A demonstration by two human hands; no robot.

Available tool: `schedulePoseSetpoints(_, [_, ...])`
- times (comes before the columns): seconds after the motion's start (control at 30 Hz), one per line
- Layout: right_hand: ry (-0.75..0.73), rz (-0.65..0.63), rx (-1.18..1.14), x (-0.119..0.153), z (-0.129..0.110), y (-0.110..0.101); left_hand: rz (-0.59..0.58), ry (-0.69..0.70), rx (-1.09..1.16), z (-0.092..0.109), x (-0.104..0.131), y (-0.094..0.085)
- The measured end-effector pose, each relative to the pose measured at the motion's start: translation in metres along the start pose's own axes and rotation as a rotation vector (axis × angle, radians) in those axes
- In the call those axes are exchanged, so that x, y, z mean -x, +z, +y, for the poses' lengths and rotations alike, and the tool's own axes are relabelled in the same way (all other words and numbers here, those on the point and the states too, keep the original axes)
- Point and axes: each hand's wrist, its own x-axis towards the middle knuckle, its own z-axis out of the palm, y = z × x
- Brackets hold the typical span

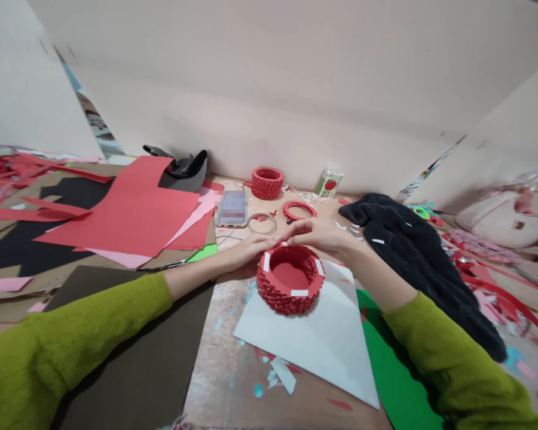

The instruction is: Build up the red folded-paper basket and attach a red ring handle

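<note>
1. Two hands, both at the far rim of a red folded-paper bowl (290,278), just below the middle of the frame. Left hand (256,248) runs its fingers along the far side; right hand (318,235) arches over, fingertips down by the rim. Honestly can't tell if either one's pinching it.
2. Bowl's sitting upright on a white sheet (314,346), white strips (299,293) along its rim.
3. Upper middle: thin red ring (300,210), grey hoop (262,223), taller red paper ring (267,185), little green-and-white box (329,183).
4. Left side: red sheet (130,209) atop a messy pile, phone (232,208) near it. Right side: dark fabric (412,257).
</note>
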Motion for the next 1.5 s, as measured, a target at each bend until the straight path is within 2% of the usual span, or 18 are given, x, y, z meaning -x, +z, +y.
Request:
schedulePoseSetpoints(0.1, [-0.063, -0.005, 0.128, 0.002, -0.003, -0.004, -0.007, 0.016, 0.008, 0.001, 0.0, 0.001])
schedulePoseSetpoints(0.27, [-0.23, 0.021, 0.499, 0.008, -0.015, -0.003, 0.032, 0.007, 0.007, -0.001, -0.001, -0.001])
schedulePoseSetpoints(0.43, [-0.314, 0.008, 0.683, 0.011, -0.021, 0.0, 0.041, 0.004, -0.007, -0.004, -0.004, -0.005])
schedulePoseSetpoints(0.67, [-0.505, -0.012, 0.966, 0.01, -0.016, 0.0, 0.024, 0.007, 0.008, -0.006, -0.003, -0.005])
schedulePoseSetpoints(0.8, [-0.525, -0.018, 0.984, 0.01, -0.014, -0.001, 0.035, 0.012, 0.023, -0.006, -0.002, -0.004])
schedulePoseSetpoints(1.07, [-0.451, -0.001, 0.839, 0.01, -0.017, -0.002, 0.003, 0.001, 0.015, -0.007, -0.005, -0.007])
schedulePoseSetpoints(1.3, [-0.493, 0.023, 0.896, 0.011, -0.019, 0.004, 0.029, -0.011, 0.02, -0.007, -0.004, -0.007])
schedulePoseSetpoints(1.5, [-0.508, 0.014, 0.959, 0.011, -0.018, 0.003, 0.004, -0.015, -0.007, -0.007, -0.004, -0.007])
